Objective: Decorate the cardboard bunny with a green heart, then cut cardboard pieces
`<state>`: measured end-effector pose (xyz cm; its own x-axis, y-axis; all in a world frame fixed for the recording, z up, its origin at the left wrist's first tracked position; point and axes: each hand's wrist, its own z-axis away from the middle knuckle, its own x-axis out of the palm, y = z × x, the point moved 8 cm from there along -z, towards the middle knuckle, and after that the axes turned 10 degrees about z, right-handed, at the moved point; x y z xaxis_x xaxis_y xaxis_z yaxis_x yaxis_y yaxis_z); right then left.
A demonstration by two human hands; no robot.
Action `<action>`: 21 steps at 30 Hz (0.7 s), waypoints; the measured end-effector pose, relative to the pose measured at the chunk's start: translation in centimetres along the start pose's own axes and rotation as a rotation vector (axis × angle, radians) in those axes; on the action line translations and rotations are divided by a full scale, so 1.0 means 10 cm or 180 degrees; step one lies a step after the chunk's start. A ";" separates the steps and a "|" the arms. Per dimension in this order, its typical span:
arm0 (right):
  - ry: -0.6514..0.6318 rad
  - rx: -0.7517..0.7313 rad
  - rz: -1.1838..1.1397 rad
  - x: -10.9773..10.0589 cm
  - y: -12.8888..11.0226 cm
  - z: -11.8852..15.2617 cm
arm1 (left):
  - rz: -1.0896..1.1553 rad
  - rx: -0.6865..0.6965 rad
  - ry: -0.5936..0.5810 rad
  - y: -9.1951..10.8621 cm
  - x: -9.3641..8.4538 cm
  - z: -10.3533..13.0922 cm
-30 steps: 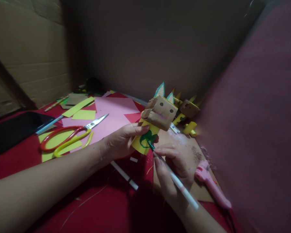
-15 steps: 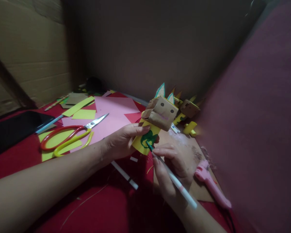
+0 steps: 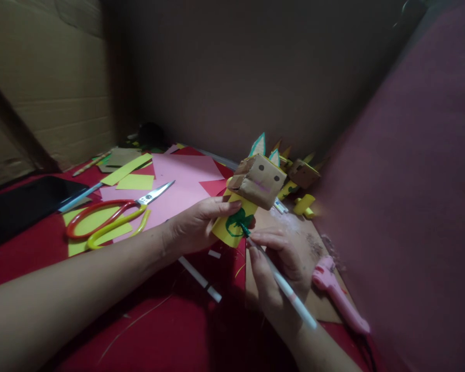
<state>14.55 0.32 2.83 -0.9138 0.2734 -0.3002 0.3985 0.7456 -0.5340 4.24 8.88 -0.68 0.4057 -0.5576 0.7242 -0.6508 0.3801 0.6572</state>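
Note:
My left hand is closed round a small paper figure, thumb on the front of its yellow tube body. The figure has a brown cardboard box head with two dark eyes, a faint purple mouth and pointed white ears edged in teal. On the body is a green drawn shape, partly filled in. Between the thumb and fingers of my right hand is a white felt-tip pen, its green tip at the drawn shape.
Red-and-yellow-handled scissors lie on pink and yellow paper at left, near a black phone. A pink glue gun rests on a cardboard sheet at right. Behind the held figure are similar figures. White strips lie in front.
The pen tip has moved slightly right and up across the green shape, my right hand shifting with it. My left hand still holds the figure in nearly the same place.

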 end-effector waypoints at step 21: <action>-0.0140 -0.0023 -0.0066 0.05 -0.02 -0.01 | -0.0048 0.0045 -0.0077 0.01 0.07 -0.01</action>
<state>14.04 0.32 2.86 -0.9175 0.2311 -0.3236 0.3789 0.7553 -0.5348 4.53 8.60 -0.10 0.4001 -0.5809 0.7089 -0.6539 0.3610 0.6649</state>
